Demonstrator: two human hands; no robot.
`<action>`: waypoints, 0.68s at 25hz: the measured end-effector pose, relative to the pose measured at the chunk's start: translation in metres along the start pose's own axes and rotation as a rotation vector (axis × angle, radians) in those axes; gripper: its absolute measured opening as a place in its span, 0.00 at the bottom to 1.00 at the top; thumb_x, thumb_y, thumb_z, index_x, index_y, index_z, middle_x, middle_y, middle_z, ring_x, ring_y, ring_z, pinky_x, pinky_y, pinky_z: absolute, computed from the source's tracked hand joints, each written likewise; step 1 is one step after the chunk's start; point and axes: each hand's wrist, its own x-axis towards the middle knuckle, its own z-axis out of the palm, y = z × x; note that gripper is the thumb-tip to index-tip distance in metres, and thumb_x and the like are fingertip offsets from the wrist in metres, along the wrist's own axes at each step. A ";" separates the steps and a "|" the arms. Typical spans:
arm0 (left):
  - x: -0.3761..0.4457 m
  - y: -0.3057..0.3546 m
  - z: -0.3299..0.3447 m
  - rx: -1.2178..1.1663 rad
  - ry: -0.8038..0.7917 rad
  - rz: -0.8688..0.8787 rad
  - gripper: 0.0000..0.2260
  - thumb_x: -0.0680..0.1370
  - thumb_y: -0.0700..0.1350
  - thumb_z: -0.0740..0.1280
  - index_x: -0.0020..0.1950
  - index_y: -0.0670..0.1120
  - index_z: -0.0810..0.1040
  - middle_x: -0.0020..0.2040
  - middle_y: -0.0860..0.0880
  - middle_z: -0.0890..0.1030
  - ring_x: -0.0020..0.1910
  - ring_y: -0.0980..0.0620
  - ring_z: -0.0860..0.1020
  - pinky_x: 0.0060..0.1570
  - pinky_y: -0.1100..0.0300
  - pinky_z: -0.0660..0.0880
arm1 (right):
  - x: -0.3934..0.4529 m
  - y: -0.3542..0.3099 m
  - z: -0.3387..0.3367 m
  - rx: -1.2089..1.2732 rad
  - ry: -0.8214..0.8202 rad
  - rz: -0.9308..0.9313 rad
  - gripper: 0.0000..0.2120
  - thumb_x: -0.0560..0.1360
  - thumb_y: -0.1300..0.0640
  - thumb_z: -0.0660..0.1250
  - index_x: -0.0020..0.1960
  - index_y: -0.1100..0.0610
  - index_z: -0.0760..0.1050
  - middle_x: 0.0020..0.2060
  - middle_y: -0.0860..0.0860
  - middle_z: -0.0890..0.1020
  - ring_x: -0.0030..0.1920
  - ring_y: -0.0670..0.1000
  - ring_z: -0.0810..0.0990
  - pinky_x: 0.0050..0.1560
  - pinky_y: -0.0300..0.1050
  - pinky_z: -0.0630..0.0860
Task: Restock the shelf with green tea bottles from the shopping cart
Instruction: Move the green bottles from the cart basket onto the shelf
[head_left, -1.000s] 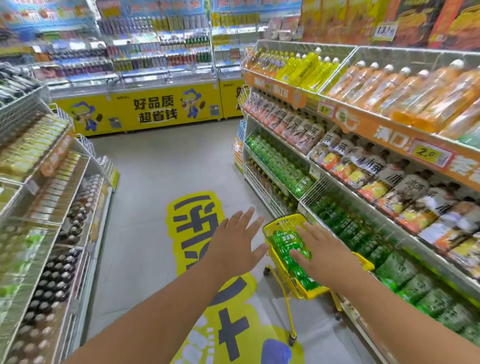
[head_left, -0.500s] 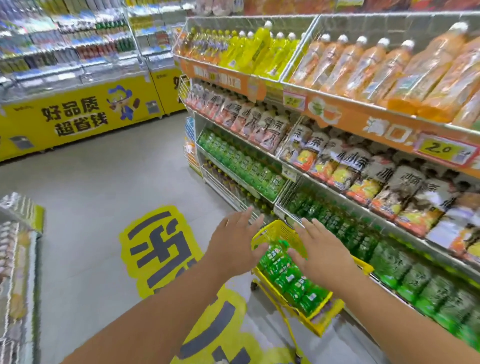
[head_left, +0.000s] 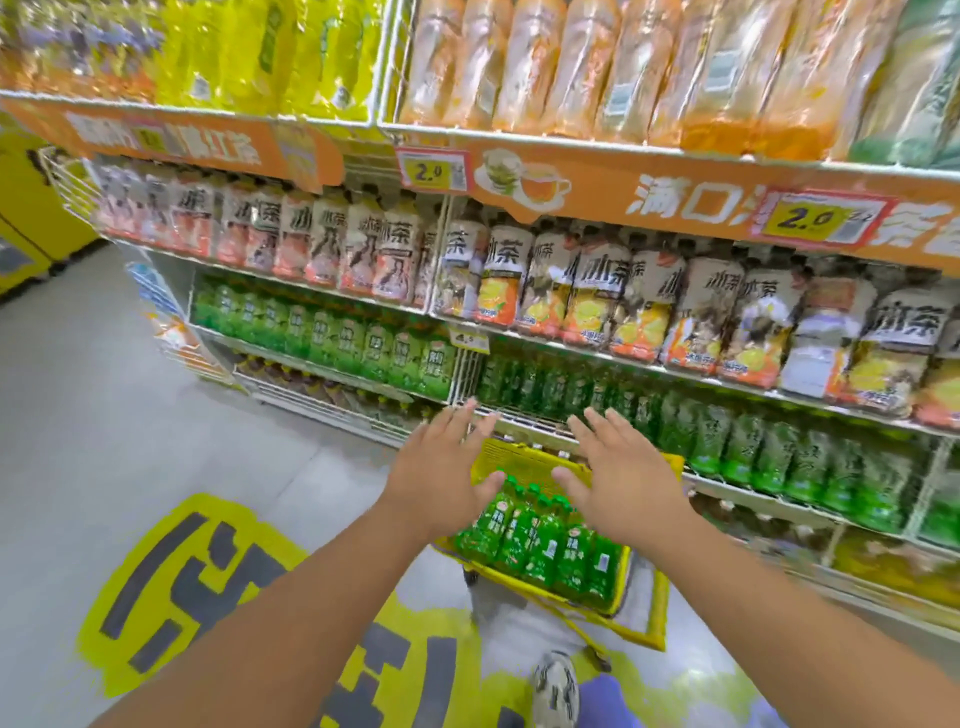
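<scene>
Both the left grip (head_left: 441, 473) and right grip (head_left: 621, 483) hover spread-fingered, holding nothing, with green tea bottles (head_left: 540, 540) in the yellow cart (head_left: 644, 613) just below them.

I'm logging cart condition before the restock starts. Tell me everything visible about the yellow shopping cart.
The yellow shopping cart looks like plastic, with a perforated far wall and a thin yellow frame leg running down to a small wheel. It stands on the floor close against the shelf. Its basket holds a packed row of green tea bottles, upright with green caps. The left hand and right hand hover over it, fingers spread; neither clearly touches it.
</scene>
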 end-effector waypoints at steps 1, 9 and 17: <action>0.013 -0.004 0.005 -0.002 -0.009 0.026 0.34 0.79 0.67 0.51 0.81 0.56 0.47 0.82 0.49 0.48 0.80 0.46 0.51 0.76 0.45 0.53 | 0.010 0.004 0.004 -0.003 -0.010 0.024 0.37 0.78 0.31 0.46 0.80 0.51 0.49 0.80 0.51 0.53 0.79 0.54 0.49 0.75 0.55 0.56; 0.103 -0.042 0.043 -0.088 -0.043 0.042 0.33 0.79 0.66 0.51 0.81 0.57 0.45 0.82 0.51 0.45 0.80 0.48 0.46 0.77 0.46 0.50 | 0.092 0.003 0.046 0.071 -0.076 0.130 0.37 0.78 0.31 0.46 0.80 0.51 0.48 0.80 0.49 0.51 0.79 0.52 0.48 0.77 0.53 0.53; 0.158 -0.087 0.184 -0.110 -0.162 0.156 0.34 0.78 0.67 0.48 0.82 0.55 0.46 0.82 0.50 0.44 0.80 0.46 0.47 0.76 0.47 0.53 | 0.150 -0.020 0.172 0.134 -0.069 0.317 0.36 0.78 0.34 0.50 0.79 0.53 0.55 0.78 0.52 0.59 0.78 0.54 0.55 0.75 0.51 0.58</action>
